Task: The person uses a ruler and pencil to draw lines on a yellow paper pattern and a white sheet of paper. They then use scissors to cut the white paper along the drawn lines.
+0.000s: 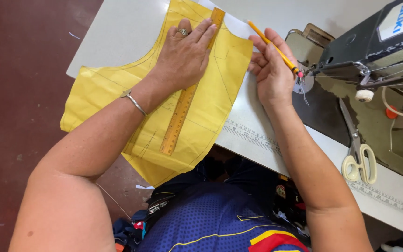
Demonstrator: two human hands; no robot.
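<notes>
While left hand [185, 53] flat pins ruler [183, 100] on yellow pattern [108, 88] | right hand [271, 70] grips pencil [274, 46]

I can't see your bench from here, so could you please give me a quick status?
Left hand flat on wooden ruler over yellow paper pattern. Right hand gripping yellow pencil. Cream-handled scissors lying aside.

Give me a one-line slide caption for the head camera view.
Left hand presses a wooden ruler onto a yellow paper pattern piece; right hand holds a yellow pencil beside it.
</notes>
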